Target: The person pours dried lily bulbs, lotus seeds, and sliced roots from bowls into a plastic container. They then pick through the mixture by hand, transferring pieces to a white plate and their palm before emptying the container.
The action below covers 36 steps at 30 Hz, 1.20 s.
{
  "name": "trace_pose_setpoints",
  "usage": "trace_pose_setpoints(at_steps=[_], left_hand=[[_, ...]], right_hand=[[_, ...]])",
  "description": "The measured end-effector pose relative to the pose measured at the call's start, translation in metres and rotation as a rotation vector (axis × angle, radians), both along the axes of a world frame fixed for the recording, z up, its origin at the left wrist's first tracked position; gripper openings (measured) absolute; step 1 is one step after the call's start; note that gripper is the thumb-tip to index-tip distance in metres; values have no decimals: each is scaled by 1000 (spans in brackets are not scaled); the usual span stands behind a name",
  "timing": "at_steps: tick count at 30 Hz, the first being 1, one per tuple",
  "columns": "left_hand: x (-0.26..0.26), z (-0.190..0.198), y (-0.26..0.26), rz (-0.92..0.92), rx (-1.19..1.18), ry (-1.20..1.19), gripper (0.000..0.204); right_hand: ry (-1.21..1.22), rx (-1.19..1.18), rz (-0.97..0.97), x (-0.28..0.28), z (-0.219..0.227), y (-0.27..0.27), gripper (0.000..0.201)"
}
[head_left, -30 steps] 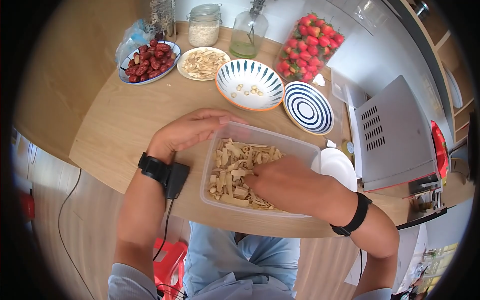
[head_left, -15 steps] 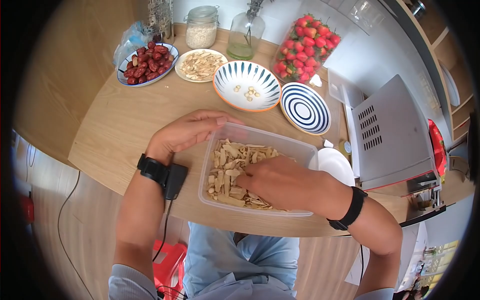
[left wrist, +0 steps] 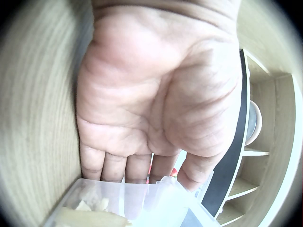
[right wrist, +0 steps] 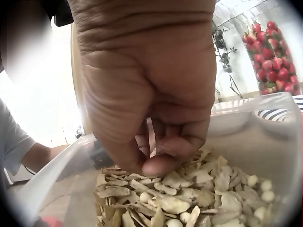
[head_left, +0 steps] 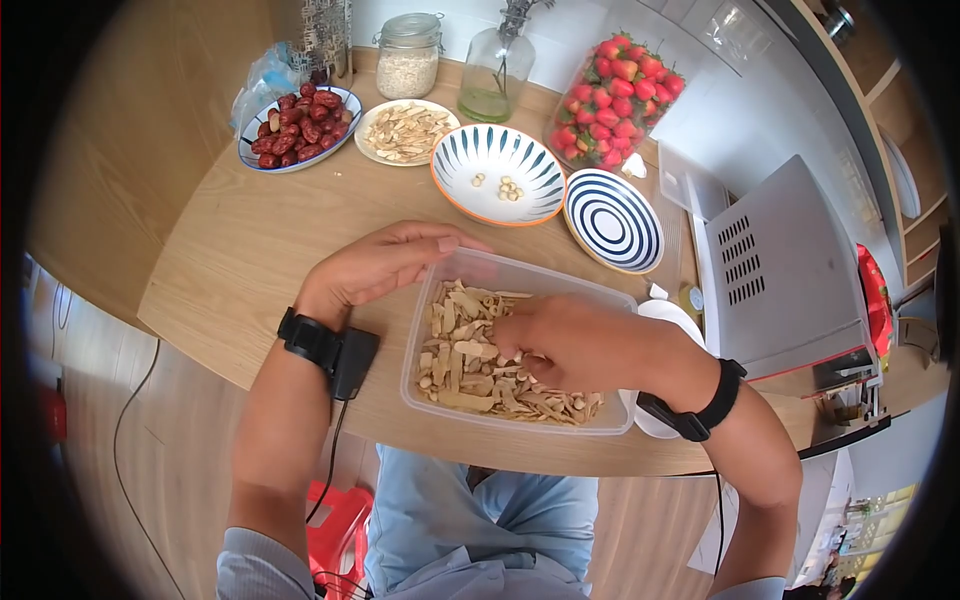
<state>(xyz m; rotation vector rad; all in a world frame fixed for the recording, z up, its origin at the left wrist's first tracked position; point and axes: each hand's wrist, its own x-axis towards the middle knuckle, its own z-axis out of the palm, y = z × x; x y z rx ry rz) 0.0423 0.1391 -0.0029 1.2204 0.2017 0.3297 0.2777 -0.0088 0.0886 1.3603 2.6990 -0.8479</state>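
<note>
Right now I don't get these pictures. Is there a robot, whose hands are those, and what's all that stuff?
There's no robot here, just a person using bare hands. The big picture looks down from the head; the two others look out from each wrist, so one shows the left palm and one the right fingers up close.

The left hand is at a corner of a clear box with pale dried slices inside. The right hand reaches in, its fingertips close together; I can't tell if they hold anything.

Also on the table: wrinkled dark red fruits, a plate of slices, a bowl with little pale balls, a striped plate and strawberries.
</note>
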Motion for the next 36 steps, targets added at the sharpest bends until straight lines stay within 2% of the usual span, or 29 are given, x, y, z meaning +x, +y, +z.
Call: trace_pose_setpoints(at_steps=[2, 5, 7, 9, 12, 15, 18, 21, 24, 27, 30, 33, 36], left_hand=[[-1, 0, 0, 9, 1, 3, 46], [-2, -3, 0, 31, 2, 14, 46], [0, -2, -1, 29, -10, 13, 45], [2, -5, 2, 1, 17, -24, 45], [3, -4, 0, 0, 31, -31, 46], [0, -5, 0, 8, 11, -20, 46], [3, -5, 1, 11, -6, -24, 46], [1, -3, 0, 10, -11, -16, 47], [2, -1, -1, -6, -2, -24, 47], [2, -2, 0, -7, 13, -32, 47], [2, -2, 0, -5, 14, -33, 48], [2, -4, 2, -4, 15, -31, 48], [2, -5, 2, -9, 17, -38, 49]], right_hand=[[38, 2, -6, 5, 4, 5, 23], [230, 80, -153, 7, 26, 17, 18], [299, 252, -260, 10, 36, 41, 15], [319, 430, -366, 18, 27, 67, 14], [253, 706, -296, 31, 4, 92, 12], [257, 673, -372, 22, 14, 74, 8], [62, 66, -446, 8, 49, 37, 5], [-28, -89, -121, 2, 46, 9, 5], [-141, -100, 132, -4, 14, -11, 8], [-268, -2, 92, -8, 3, -19, 10], [-279, 127, 107, -2, -3, -19, 11], [-399, 164, 142, -9, -3, -20, 12], [-335, 213, 180, -15, -6, -24, 13]])
